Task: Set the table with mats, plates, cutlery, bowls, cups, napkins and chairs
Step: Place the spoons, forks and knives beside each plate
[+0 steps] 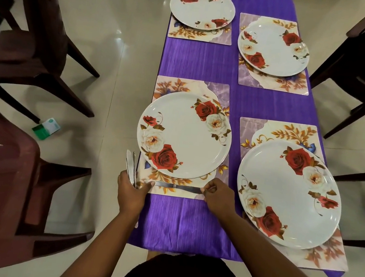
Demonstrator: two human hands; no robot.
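On the near-left place mat, just below the rose-patterned plate, a table knife lies crosswise along the mat's front edge. The right hand pinches its handle end in a closed grip, while the left hand steadies the blade tip with the thumb and keeps its other fingers wrapped round a bundle of spare knives pointing away. Cutlery is the step in hand: four mats and four plates sit on the purple worktop, and no bowls, cups or napkins are visible. Next, likely, release this knife and carry the bundle to another setting.
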